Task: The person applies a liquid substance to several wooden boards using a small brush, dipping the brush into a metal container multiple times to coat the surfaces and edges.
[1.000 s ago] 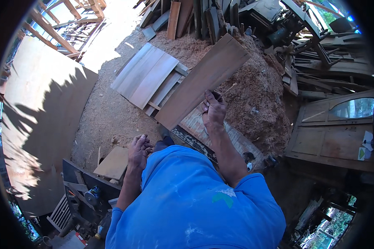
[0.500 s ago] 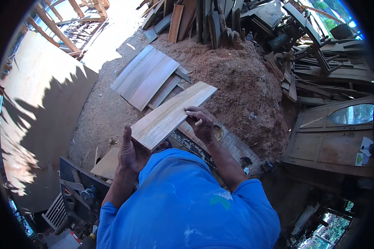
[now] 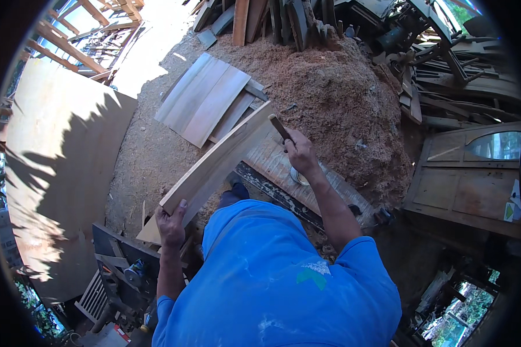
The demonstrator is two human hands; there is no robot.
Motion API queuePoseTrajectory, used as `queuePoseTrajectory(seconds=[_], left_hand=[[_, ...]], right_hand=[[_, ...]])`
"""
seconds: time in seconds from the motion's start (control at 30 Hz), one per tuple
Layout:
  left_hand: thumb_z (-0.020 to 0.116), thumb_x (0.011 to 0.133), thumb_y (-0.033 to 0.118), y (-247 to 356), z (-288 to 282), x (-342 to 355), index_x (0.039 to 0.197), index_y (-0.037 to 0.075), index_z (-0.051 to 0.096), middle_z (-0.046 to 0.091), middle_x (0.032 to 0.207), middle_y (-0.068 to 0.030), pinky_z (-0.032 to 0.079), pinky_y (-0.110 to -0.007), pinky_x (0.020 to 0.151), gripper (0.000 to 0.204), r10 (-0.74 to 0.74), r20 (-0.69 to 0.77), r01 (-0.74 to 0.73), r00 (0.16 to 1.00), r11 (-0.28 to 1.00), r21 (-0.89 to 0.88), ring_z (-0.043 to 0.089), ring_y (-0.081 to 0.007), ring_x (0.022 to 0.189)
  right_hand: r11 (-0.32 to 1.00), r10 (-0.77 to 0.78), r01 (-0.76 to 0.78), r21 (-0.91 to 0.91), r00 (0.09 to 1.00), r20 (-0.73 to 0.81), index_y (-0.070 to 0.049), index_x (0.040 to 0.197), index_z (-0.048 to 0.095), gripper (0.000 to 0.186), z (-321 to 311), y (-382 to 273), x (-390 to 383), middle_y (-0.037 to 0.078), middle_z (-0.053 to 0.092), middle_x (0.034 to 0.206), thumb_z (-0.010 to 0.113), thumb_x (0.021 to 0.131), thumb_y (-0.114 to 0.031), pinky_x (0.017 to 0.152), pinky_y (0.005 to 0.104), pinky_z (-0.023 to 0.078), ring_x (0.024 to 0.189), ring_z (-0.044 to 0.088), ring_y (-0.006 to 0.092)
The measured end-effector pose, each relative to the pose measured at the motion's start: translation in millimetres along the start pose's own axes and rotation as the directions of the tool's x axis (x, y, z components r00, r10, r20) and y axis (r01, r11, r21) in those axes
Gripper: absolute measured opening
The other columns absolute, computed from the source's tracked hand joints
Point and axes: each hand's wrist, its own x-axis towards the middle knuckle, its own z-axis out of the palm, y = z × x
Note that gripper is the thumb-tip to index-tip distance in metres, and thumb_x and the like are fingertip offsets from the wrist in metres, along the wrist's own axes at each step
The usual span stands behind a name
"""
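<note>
A pale wooden board (image 3: 220, 161) is tilted up on its edge in front of me, slanting from lower left to upper right. My left hand (image 3: 171, 226) is closed on its near lower end, thumb on one face. In my right hand (image 3: 301, 152) is a short brown wooden stick (image 3: 279, 126), its tip close to the board's far end. Whether the stick touches the board I cannot tell. Beneath the board lies a worn plank bench (image 3: 330, 194), with a round pale ring-shaped thing (image 3: 298, 176) on it by my right wrist.
Several flat boards (image 3: 205, 101) lie on the dusty ground ahead. A sawdust heap (image 3: 341, 110) rises at right, backed by upright offcuts (image 3: 295, 23). A large sheet (image 3: 69, 173) stands at left, a machine (image 3: 127, 269) at lower left, a wooden door (image 3: 463, 179) at right.
The board has turned from lying face up to standing on edge. My right hand has let go of it and moved right with the stick showing; my left hand has closed round its lower end.
</note>
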Motion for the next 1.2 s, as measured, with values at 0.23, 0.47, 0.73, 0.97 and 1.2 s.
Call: queuePoseTrajectory(seconds=[0.23,0.47,0.73,0.97,1.2], left_hand=[[0.072,0.091,0.010,22.7,-26.9,-22.1,0.112,-0.007,0.067,0.071,0.101,-0.0104,0.053,-0.030,0.082,0.027,0.317,0.103,-0.323,0.943,0.796,0.512,0.066,-0.0155,0.092],[0.072,0.088,0.011,54.2,-6.2,-22.7,0.115,-0.009,0.067,0.073,0.109,-0.0208,0.053,-0.038,0.093,0.034,0.429,0.287,-0.515,0.856,0.671,0.534,0.070,-0.0289,0.104],[0.077,0.084,0.012,63.7,1.5,-18.4,0.119,-0.002,0.069,0.070,0.114,-0.0188,0.049,-0.042,0.097,0.038,0.391,0.335,-0.515,0.857,0.662,0.544,0.067,-0.0310,0.107],[0.072,0.085,0.014,74.1,13.1,-13.8,0.121,-0.004,0.067,0.072,0.112,-0.0247,0.055,-0.046,0.093,0.040,0.458,0.523,-0.693,0.719,0.529,0.489,0.071,-0.0399,0.104],[0.069,0.087,0.013,78.6,26.9,-13.4,0.124,-0.004,0.063,0.071,0.113,-0.0266,0.057,-0.046,0.091,0.041,0.489,0.589,-0.761,0.644,0.487,0.428,0.072,-0.0405,0.105]], right_hand=[[0.975,0.025,-0.038,-0.220,0.998,-0.058,-0.006,0.130,0.059,0.034,-10.5,-9.1,33.5,0.021,0.070,0.108,0.057,0.097,-0.011,0.084,0.0449,0.055,0.098,0.068,0.0396],[0.876,-0.417,0.272,-0.399,0.842,-0.341,-0.012,0.125,0.067,0.029,-17.0,9.8,57.9,0.016,0.071,0.101,0.059,0.097,-0.012,0.077,0.0462,0.055,0.092,0.069,0.0369],[0.788,-0.451,0.238,-0.568,0.851,-0.268,-0.017,0.126,0.071,0.031,-27.9,25.6,72.5,0.011,0.066,0.087,0.063,0.095,-0.014,0.070,0.0411,0.055,0.078,0.067,0.0296],[0.814,-0.403,0.198,-0.545,0.869,-0.287,-0.016,0.125,0.071,0.031,-24.9,22.1,64.8,0.012,0.065,0.087,0.064,0.095,-0.014,0.070,0.0418,0.054,0.077,0.066,0.0304],[0.805,-0.422,0.239,-0.543,0.874,-0.241,-0.014,0.124,0.071,0.030,-31.8,0.0,52.5,0.013,0.063,0.086,0.064,0.095,-0.014,0.069,0.0438,0.053,0.077,0.064,0.0318]])
